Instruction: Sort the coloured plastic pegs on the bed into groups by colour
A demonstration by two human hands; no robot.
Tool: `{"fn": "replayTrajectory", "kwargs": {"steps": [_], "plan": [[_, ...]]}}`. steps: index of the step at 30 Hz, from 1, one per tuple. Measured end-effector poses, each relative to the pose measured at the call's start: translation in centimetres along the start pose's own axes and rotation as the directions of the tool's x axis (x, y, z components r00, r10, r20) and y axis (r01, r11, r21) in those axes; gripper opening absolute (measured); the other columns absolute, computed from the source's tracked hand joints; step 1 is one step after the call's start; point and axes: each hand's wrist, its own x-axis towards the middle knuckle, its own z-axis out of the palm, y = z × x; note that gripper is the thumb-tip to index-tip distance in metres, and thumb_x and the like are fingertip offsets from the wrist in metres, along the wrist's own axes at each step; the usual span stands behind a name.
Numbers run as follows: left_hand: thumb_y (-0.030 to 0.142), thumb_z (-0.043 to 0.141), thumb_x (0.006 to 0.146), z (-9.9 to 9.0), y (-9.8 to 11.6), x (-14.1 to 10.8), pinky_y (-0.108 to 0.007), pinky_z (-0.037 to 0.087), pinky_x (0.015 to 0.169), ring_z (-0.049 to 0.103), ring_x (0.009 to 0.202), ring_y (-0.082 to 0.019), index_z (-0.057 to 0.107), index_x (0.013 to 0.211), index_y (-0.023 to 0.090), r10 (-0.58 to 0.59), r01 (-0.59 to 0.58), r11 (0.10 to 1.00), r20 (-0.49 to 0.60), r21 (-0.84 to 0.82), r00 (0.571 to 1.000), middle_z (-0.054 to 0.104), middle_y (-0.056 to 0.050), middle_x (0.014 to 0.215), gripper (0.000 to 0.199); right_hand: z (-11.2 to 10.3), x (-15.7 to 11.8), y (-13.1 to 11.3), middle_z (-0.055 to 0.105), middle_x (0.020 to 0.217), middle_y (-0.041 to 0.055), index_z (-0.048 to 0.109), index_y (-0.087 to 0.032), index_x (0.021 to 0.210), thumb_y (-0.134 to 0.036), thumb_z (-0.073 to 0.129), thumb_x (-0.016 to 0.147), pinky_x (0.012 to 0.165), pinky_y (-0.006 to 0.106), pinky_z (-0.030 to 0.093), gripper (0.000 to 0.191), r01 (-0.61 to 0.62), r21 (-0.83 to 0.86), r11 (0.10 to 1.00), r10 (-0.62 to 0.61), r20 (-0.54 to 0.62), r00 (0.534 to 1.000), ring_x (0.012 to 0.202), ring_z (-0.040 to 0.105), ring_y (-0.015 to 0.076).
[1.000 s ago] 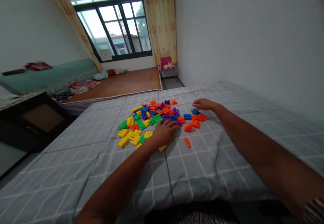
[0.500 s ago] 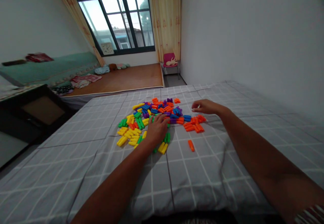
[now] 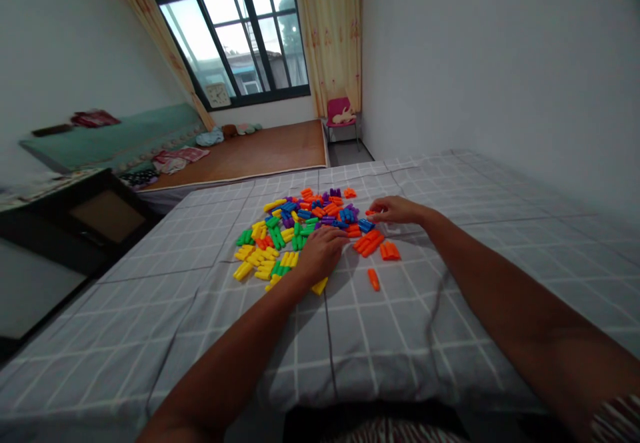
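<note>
While the pile (image 3: 289,207) is partly covered by the left hand (image 3: 323,253), an orange bit (image 3: 371,213) is seen at the right hand's (image 3: 400,209) fingertips.
Yellow pieces (image 3: 243,271) and green pieces (image 3: 276,235) are spread left of the left hand, whose fingers are stretched forward, palm down; whether anything is held beneath cannot be told. Purple pieces (image 3: 335,193) are heaped beyond its fingertips. Between the hands, a blue piece (image 3: 367,225) and an orange cluster (image 3: 369,243) are found. Nearer than the right hand, a lone stick (image 3: 373,279) is laid. That hand's fingers are bent narrow; a grip cannot be confirmed.
</note>
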Motion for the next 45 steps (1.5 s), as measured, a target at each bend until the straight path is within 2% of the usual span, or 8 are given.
{"fn": "replayTrajectory", "kwargs": {"steps": [5, 10, 15, 22, 26, 32, 39, 45], "plan": [[0.033, 0.050, 0.093, 0.3, 2.5, 1.3, -0.040, 0.039, 0.104, 0.048, 0.127, -0.022, 0.056, 0.129, 0.029, 0.180, -0.188, 0.981, 0.156, 0.036, 0.971, 0.054, -0.004, 0.140, 0.037, 0.3, -0.2, 0.1, 0.072, 0.092, 0.0038, 0.072, -0.021, 0.109, -0.060, 0.061, 0.078, 0.064, 0.025, 0.050, 0.051, 0.095, 0.162, 0.982, -0.112, 0.096, 0.989, 0.073, 0.063, 0.0156], [0.027, 0.049, 0.093, -1.7, 2.1, 1.1, -0.045, 0.034, 0.106, 0.055, 0.115, -0.023, 0.069, 0.098, 0.024, -0.024, -0.027, 0.968, 0.197, 0.249, 0.980, 0.068, -0.005, 0.109, 0.022, 0.9, 0.4, 0.3, 0.071, 0.096, 0.0068, 0.072, -0.018, 0.101, -0.056, 0.051, 0.087, 0.062, 0.025, 0.051, 0.047, 0.125, 0.190, 0.974, -0.097, -0.150, 0.984, 0.074, 0.064, 0.0157], [0.027, 0.045, 0.094, -2.9, 0.8, -0.8, -0.045, 0.037, 0.101, 0.056, 0.113, -0.023, 0.069, 0.098, 0.025, -0.173, 0.118, 0.943, 0.154, 0.311, 0.973, 0.068, -0.005, 0.112, 0.024, 2.6, 0.9, 0.6, 0.073, 0.104, 0.0033, 0.072, -0.024, 0.109, -0.038, 0.071, 0.074, 0.076, 0.028, 0.052, 0.038, 0.172, -0.005, 0.985, -0.172, -0.057, 0.984, 0.086, 0.067, 0.0196], [0.035, 0.043, 0.097, -0.8, 5.3, -1.2, -0.042, 0.029, 0.109, 0.048, 0.127, -0.021, 0.059, 0.125, 0.029, 0.150, -0.168, 0.982, 0.188, 0.082, 0.971, 0.060, -0.005, 0.132, 0.033, 3.5, 1.7, -0.6, 0.065, 0.124, 0.0113, 0.063, -0.019, 0.120, -0.026, 0.058, 0.084, 0.085, 0.038, 0.055, 0.037, 0.202, 0.122, 0.972, -0.143, -0.378, 0.915, 0.093, 0.068, 0.0209], [0.042, 0.043, 0.096, 0.5, 6.2, -0.5, -0.041, 0.031, 0.108, 0.046, 0.128, -0.021, 0.056, 0.128, 0.031, 0.326, -0.336, 0.942, 0.235, 0.004, 0.916, 0.058, -0.005, 0.135, 0.036, 2.8, 1.4, -0.8, 0.070, 0.108, 0.0095, 0.064, -0.018, 0.110, -0.034, 0.051, 0.087, 0.070, 0.032, 0.057, 0.031, 0.204, 0.308, 0.929, -0.120, -0.270, 0.955, 0.087, 0.068, 0.0197], [0.019, 0.045, 0.094, 1.3, 2.2, -0.1, -0.046, 0.020, 0.114, 0.048, 0.127, -0.020, 0.064, 0.113, 0.027, 0.118, -0.133, 0.984, 0.123, 0.119, 0.985, 0.065, -0.004, 0.122, 0.028, 1.4, 0.2, 0.2, 0.071, 0.089, 0.0081, 0.066, -0.016, 0.092, -0.046, 0.052, 0.086, 0.060, 0.026, 0.050, 0.033, 0.050, 0.211, 0.976, -0.008, -0.196, 0.981, 0.073, 0.065, 0.0170], [0.015, 0.047, 0.089, 1.8, 1.0, -0.7, -0.049, 0.017, 0.115, 0.043, 0.132, -0.021, 0.064, 0.112, 0.027, 0.084, -0.086, 0.996, 0.078, 0.023, 0.993, 0.066, -0.003, 0.120, 0.031, -0.2, -1.5, 0.8, 0.069, 0.105, 0.0047, 0.068, -0.021, 0.113, -0.050, 0.073, 0.068, 0.072, 0.028, 0.050, 0.054, 0.003, 0.217, 0.976, -0.057, 0.243, 0.968, 0.084, 0.062, 0.0183], [0.013, 0.046, 0.086, 1.4, 1.1, -0.3, -0.046, 0.025, 0.111, 0.044, 0.131, -0.021, 0.066, 0.108, 0.027, 0.010, -0.003, 0.997, 0.096, -0.073, 0.995, 0.067, -0.002, 0.119, 0.033, -0.2, -1.9, 2.2, 0.069, 0.096, 0.0056, 0.065, -0.019, 0.114, -0.049, 0.071, 0.071, 0.071, 0.031, 0.050, 0.053, -0.109, 0.238, 0.965, 0.076, 0.147, 0.986, 0.081, 0.062, 0.0192]]}}
